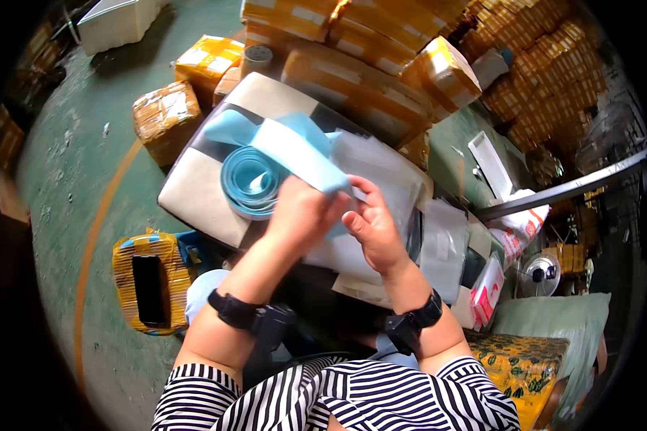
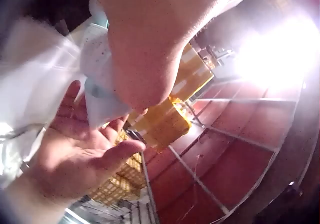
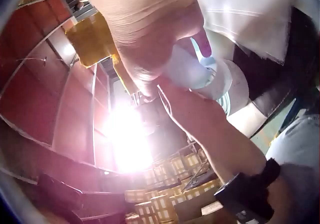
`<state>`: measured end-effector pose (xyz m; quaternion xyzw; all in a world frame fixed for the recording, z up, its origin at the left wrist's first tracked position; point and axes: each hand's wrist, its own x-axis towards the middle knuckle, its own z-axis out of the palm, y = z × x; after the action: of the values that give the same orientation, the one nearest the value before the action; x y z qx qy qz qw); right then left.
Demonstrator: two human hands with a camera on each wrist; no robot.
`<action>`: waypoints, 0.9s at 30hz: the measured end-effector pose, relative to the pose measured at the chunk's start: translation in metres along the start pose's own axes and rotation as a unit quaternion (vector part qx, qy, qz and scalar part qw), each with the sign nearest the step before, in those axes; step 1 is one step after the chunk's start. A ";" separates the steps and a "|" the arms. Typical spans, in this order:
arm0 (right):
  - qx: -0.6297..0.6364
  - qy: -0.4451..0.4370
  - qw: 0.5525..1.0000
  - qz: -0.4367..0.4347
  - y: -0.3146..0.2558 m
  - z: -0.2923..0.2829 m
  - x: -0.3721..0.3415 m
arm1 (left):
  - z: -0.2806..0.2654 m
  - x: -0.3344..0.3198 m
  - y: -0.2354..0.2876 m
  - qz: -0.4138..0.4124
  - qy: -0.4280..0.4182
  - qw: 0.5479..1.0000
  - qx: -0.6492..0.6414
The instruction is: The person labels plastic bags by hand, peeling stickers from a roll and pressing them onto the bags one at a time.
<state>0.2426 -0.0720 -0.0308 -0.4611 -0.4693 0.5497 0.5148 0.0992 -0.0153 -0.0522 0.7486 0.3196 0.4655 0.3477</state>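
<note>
The left hand (image 1: 300, 213) grips the blue strip (image 1: 295, 149). The left wrist view shows the right hand (image 2: 75, 154) loose, thumb apart; only the head view shows the black phone (image 1: 149, 291).

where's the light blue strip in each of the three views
Head: the light blue strip lies above and slightly left of centre.
Left wrist: left of centre, its lower end at the fingers of the open hand.
Right wrist: right of centre in the upper half, partly hidden.
Shared landmark: the right hand, beside the strip in all three.
</note>
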 end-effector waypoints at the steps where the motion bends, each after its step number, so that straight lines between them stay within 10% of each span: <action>1: 0.062 0.020 0.997 0.032 0.000 0.002 -0.003 | 0.000 -0.001 0.004 0.085 -0.017 0.996 0.035; 8: 0.290 0.195 0.935 -0.057 -0.026 -0.069 -0.033 | 0.007 -0.013 0.011 0.085 -0.147 0.976 0.139; 10: 0.228 0.119 0.953 -0.160 -0.047 -0.084 -0.046 | 0.012 -0.015 0.002 0.090 -0.151 0.961 0.214; 21: 0.214 0.101 0.922 -0.307 -0.149 -0.069 -0.134 | 0.002 -0.008 -0.020 -0.063 0.074 0.934 0.343; 27: 0.057 0.087 0.958 -0.269 -0.137 -0.062 -0.172 | 0.014 -0.018 0.006 0.094 -0.002 0.958 0.272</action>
<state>0.3303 -0.2373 0.1006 -0.3339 -0.4973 0.3748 0.7076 0.1068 -0.0363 -0.0608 0.8423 0.3618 0.3902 0.0866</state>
